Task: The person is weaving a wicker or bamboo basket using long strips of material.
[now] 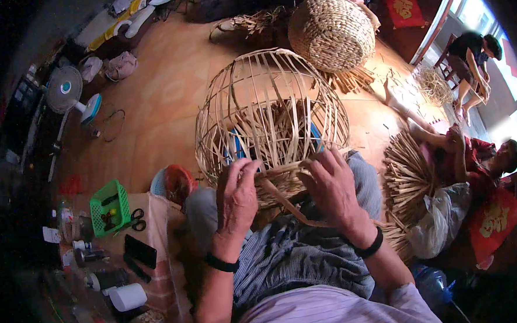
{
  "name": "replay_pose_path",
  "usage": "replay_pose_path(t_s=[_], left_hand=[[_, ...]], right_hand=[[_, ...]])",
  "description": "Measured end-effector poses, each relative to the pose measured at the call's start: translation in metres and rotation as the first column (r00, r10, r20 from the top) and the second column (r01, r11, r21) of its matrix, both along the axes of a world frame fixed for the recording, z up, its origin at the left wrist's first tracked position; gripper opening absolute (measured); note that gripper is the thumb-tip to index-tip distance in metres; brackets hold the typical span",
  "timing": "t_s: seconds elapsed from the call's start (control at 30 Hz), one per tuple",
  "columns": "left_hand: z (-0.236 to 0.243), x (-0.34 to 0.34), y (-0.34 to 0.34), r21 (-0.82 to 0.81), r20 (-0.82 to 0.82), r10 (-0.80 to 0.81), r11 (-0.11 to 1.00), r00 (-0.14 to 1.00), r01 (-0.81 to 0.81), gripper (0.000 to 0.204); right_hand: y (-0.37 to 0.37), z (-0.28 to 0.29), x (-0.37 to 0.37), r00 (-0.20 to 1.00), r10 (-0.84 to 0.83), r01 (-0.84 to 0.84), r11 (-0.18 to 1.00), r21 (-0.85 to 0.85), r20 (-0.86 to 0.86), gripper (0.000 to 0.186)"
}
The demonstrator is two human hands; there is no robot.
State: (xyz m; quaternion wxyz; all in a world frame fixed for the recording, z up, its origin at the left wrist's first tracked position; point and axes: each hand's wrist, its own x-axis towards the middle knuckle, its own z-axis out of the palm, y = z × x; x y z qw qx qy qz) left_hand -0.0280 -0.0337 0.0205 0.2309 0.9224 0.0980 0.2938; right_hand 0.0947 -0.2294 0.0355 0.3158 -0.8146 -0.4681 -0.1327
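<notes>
Since the near band (282, 169) runs crosswise over the pale slats on the lap side of the open basket frame (278, 138), the step in hand looks like weaving or edging, and even tension probably matters most. It would be best to lay the band flat, seat it snugly against the slats with the fingertips, and press lightly enough that those thin uprights do not kink or lean together. The loose strip (284, 200), which curves from the frame's near edge toward the lap and passes by the right hand (333, 187), is best guided free of twists, as a fold there could crack or leave a bump. The frame sits between the knees, and bracing it with them should spare the hands from steadying it. As for pose, the 2 forearms reach forward to the frame's near edge, the left hand (237, 192) at its left part and the right hand at its right part, backs upward and wrists slightly bent. Each grip is nearly closed, fingers curled onto the near band with the thumb close to the forefinger; how firmly they pinch I cannot tell, because the hands' backs hide part of the contact.
</notes>
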Motion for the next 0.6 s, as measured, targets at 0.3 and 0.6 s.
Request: replay_pose_path(t_s=[0.3, 0.6], left_hand=[[-0.010, 0.005, 0.003, -0.213, -0.070, -0.142, 0.969, 0.987, 0.124, 0.035], [-0.031, 0.021, 0.015, -0.351, 0.000, -0.261, 0.904, 0.965, 0.245, 0.030]], right_hand=[[0.015, 0.002, -0.028, 0.999, 0.007, -0.011, 0.997, -0.079, -0.054, 0.040], [0.031, -0.032, -0.004, 0.987, 0.156, -0.151, 0.973, -0.173, 0.020, 0.045]])
